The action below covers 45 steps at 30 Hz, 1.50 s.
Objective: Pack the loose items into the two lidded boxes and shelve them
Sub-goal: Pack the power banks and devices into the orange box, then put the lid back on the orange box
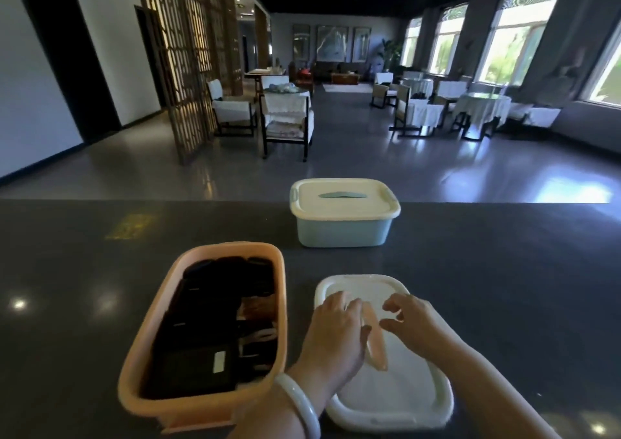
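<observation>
On the dark bench (504,270), close to the person, an open orange box (134,354) stands on the left, packed nearly full with dark items (208,321); one flat black piece near its front carries a small white label (219,362). Just to the right of that box a white lid (386,388) lies flat on the bench, with a peach handle (376,344) running along its middle. The left grip (336,334) rests on the lid, fingers bent down and thumb against the handle; I cannot tell whether it actually grasps the handle or only touches it. A pale bangle (299,405) circles that wrist. The right grip (413,324) hovers just over the lid on the handle's other side, fingers loosely curled and holding nothing. Farther back, near the bench's far edge, a pale blue box (342,233) stands with its cream lid (369,210) on, well apart from the orange one.
</observation>
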Motion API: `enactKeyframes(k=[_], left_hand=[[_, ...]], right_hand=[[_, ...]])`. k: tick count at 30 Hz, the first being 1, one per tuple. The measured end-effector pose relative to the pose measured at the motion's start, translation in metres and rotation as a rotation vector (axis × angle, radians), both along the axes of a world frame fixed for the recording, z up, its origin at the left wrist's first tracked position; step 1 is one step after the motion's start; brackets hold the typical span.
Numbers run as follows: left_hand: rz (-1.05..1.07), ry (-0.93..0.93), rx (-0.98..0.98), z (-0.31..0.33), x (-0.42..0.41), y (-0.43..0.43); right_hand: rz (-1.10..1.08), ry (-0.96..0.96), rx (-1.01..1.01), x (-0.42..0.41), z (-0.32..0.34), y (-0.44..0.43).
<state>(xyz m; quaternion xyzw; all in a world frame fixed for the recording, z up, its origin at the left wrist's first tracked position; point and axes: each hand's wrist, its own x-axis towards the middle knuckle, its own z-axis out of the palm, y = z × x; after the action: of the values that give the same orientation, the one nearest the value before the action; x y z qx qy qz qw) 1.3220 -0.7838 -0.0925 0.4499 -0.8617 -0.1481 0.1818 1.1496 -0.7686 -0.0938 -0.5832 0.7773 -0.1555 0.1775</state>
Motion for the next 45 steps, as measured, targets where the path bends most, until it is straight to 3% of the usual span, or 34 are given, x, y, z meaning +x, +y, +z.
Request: enactKeyframes(k=[4,9,17,23,28,34,39,45], left_hand=[[0.066,-0.105,0.054,-0.035,-0.023,-0.003],[0.354,-0.247,0.092,-0.061,-0.026,-0.014],[0.521,-0.426,0.140,-0.087,-0.019,-0.014],[0.586,-0.213,0.300,-0.083,-0.024,-0.017],[0.544,0.123,0.454,-0.066,-0.026,-0.026],[0.526,0.169,0.137,-0.005,-0.026,-0.038],[0.535,0.372,0.175,0.038,0.029,-0.056],[0.613,0.493,0.171,0.050,0.132,-0.065]], right_hand=[[-0.041,0.044,0.078,-0.036,-0.027,0.009],[-0.124,0.126,0.123,-0.059,-0.065,0.014],[-0.274,-0.064,0.040,-0.060,-0.112,0.023],[-0.334,-0.290,-0.087,-0.057,-0.117,0.027],[-0.355,-0.366,-0.146,-0.067,-0.095,0.026],[-0.381,-0.473,-0.214,-0.061,-0.037,0.011],[-0.254,-0.524,-0.283,-0.011,0.013,-0.016],[-0.158,-0.555,-0.305,0.079,0.028,-0.051]])
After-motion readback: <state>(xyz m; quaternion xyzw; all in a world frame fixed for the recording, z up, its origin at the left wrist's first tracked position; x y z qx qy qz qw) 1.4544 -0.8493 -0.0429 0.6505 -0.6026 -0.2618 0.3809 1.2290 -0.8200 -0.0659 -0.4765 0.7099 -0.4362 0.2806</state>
